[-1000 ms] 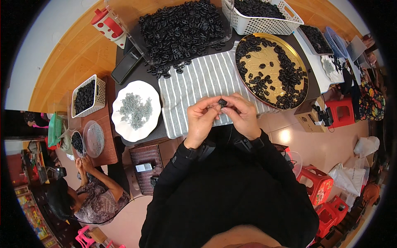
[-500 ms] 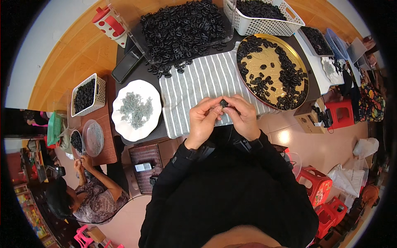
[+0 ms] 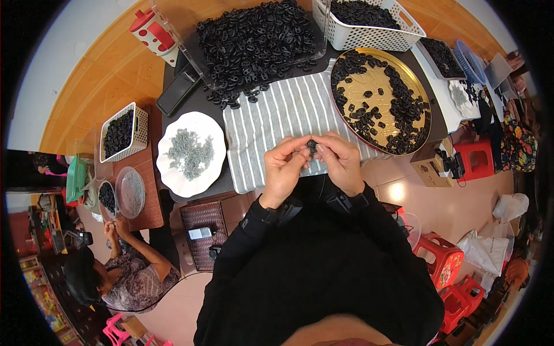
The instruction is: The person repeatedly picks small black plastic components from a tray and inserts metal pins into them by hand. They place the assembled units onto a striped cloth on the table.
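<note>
Between my fingertips, over the near edge of a grey-and-white striped cloth (image 3: 277, 109), is a small black plastic piece (image 3: 312, 144). My left hand (image 3: 284, 167) pinches it from one side and my right hand (image 3: 341, 163) from the other. Its finer details are too small to make out. To the left stands a white scalloped plate (image 3: 167, 167) with a heap of small grey metallic-looking parts (image 3: 190, 153), perhaps springs. On the right, a round gold tray (image 3: 369, 75) holds many black pieces. A large pile of black oval pieces with holes (image 3: 254, 43) lies beyond the cloth.
A white basket (image 3: 369, 36) of black parts is at the back right. A phone (image 3: 178, 92) and a red-and-white dotted container (image 3: 154, 37) are at the back left. At a side table on the left, a co-worker (image 3: 124, 271) handles something small. Red stools (image 3: 441, 259) stand right.
My fingers have shifted slightly around the black piece, the right thumb drawing a little toward me. Both hands stay in nearly the same place.
</note>
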A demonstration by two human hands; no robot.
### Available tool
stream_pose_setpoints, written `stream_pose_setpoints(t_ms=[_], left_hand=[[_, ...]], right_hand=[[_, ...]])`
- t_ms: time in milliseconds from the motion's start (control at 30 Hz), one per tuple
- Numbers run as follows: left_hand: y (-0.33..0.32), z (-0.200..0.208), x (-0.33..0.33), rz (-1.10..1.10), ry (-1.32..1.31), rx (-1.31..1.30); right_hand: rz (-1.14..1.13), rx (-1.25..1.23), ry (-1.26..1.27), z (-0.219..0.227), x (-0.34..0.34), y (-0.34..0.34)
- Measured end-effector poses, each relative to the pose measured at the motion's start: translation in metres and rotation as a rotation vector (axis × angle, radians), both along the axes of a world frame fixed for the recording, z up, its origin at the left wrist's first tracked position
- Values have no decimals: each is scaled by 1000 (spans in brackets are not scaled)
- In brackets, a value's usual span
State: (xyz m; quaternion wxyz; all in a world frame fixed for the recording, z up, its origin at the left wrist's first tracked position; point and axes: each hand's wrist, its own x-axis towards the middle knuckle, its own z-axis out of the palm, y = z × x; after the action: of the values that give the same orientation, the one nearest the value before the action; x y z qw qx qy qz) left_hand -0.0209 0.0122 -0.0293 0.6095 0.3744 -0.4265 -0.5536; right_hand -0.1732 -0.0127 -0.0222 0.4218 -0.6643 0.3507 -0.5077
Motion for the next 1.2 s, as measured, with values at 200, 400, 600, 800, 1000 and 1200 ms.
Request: stream_pose_setpoints(t_ms=[200, 400, 600, 800, 1000, 1200], left_hand=[[1, 0, -3, 46, 58, -15], [0, -2, -2, 30, 20, -15], [0, 0, -4, 43, 20, -9], [1, -1, -3, 52, 20, -18], [0, -1, -3, 54, 70, -18], [0, -1, -2, 23, 41, -44]], right_hand=[[-27, -68, 1, -1, 3, 0], [-40, 16, -82, -2, 4, 1], [-35, 54, -128, -2, 3, 1], [18, 62, -86, -2, 0, -2], [36, -17, -5, 2, -1, -1], [-23, -131, 69, -1, 2, -1]])
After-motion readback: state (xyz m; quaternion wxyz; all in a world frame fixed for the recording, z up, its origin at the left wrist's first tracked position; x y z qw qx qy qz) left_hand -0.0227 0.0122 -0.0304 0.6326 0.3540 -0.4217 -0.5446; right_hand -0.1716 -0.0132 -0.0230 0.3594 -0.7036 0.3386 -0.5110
